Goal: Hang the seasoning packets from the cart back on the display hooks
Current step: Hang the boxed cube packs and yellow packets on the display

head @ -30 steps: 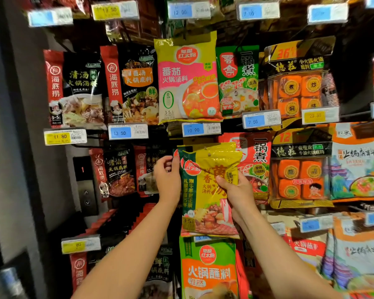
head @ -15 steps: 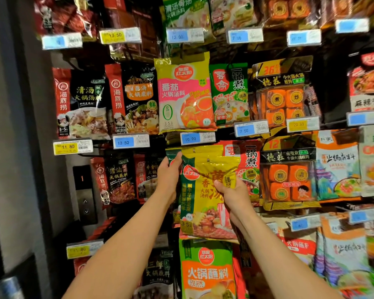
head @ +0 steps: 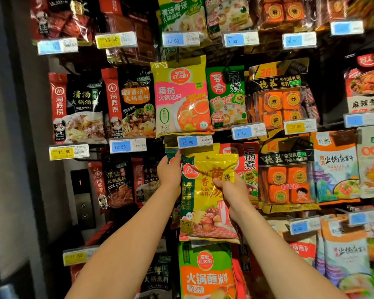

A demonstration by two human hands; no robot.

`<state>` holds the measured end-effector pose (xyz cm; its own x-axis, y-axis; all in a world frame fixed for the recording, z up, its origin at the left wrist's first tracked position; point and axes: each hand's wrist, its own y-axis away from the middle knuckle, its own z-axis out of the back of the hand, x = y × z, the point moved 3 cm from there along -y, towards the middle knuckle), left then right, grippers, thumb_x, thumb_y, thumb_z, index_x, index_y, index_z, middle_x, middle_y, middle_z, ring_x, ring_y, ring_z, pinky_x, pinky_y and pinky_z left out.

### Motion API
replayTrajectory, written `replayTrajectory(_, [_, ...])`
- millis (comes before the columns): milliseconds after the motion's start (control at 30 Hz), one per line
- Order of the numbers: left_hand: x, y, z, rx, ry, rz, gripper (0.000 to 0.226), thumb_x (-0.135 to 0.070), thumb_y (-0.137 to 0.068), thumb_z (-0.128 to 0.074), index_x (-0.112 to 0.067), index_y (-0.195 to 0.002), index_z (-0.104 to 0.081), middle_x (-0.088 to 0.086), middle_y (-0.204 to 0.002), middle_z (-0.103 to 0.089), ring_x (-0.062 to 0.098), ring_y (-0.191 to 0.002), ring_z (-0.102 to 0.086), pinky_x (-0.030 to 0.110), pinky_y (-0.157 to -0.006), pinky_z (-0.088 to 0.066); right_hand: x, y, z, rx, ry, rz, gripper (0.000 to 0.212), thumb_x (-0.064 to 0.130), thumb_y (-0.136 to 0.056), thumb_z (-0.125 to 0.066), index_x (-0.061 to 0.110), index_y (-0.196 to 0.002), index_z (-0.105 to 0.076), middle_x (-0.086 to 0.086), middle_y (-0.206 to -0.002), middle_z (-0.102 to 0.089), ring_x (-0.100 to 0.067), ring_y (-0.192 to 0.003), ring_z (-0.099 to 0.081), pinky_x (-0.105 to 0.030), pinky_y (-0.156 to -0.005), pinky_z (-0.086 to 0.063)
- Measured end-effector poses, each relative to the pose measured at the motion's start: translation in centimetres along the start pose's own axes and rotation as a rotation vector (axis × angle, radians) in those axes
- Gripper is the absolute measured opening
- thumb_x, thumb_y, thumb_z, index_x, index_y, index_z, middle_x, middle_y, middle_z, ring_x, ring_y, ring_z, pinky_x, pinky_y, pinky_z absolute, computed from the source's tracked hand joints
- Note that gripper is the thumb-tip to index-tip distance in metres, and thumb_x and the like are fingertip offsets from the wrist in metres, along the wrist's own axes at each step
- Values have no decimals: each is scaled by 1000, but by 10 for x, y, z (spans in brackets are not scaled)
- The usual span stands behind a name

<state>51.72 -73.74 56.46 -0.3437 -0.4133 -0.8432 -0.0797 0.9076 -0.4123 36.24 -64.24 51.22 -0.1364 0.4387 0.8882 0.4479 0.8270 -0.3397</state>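
Observation:
A yellow mushroom-soup seasoning packet (head: pixel 205 203) hangs upright in front of the display, its top edge just under the 10.90 price tag (head: pixel 194 141). My right hand (head: pixel 231 190) grips the packet's right side, thumb across its front. My left hand (head: pixel 170 173) holds the packet's upper left corner, next to a similar green-and-yellow packet behind it. The hook itself is hidden behind the price tag and the packets. No cart is in view.
Hanging packets fill the wall: a pink tomato-soup packet (head: pixel 181 98) above, an orange-green dipping packet (head: pixel 205 272) below, red packets (head: pixel 248 167) to the right, black packets (head: pixel 119 182) to the left. A lift button panel (head: pixel 82 197) sits on the dark wall at left.
The view has tilted upward, so the shelves sit lower in frame. Both hands have raised the yellow packet slightly, closer under the 10.90 tag; the holds are unchanged.

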Motion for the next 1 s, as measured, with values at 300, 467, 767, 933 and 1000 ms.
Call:
replayTrajectory(300, [12,-12,3,-71,-37,25,66,-54,-85,-77,-8,-130,-65,10,-136,-65,24,-124,-61,50,-111,-47,-7,-15,0,-17,39,10,31,1,-96,-67,32,-94,-63,5,-104,-71,-12,-93,-65,-37,-85,-50])
replayTrajectory(467, [14,-17,-2,-109,-69,76,59,-37,-97,-70,-9,-145,-51,2,-145,-54,25,-138,-47,40,-115,-39,-18,-27,-12,-84,98,27,36,13,-91,-74,25,-124,-65,0,-128,-68,-28,-120,-63,-52,-104,-51])
replayTrajectory(767, [19,-30,-5,-47,-232,116,61,-40,-109,-44,-10,-160,-29,11,-164,-34,32,-148,-36,42,-114,-36,-24,-37,-17,-113,126,124,59,25,-93,-76,20,-147,-51,3,-147,-54,-24,-137,-49,-52,-113,-43])
replayTrajectory(933, [13,-9,8,-85,-215,15,55,-48,-110,-33,-16,-154,-39,4,-151,-45,25,-140,-41,39,-107,-34,-26,-30,-22,-94,87,135,54,25,-92,-77,18,-141,-56,6,-140,-59,-21,-130,-54,-51,-111,-45])
replayTrajectory(1000, [9,2,17,-136,-300,-149,48,-46,-109,-40,-19,-148,-47,3,-151,-42,23,-142,-32,37,-108,-30,-24,-26,-21,-75,69,126,37,20,-95,-74,20,-130,-64,8,-128,-66,-19,-120,-61,-50,-108,-48])
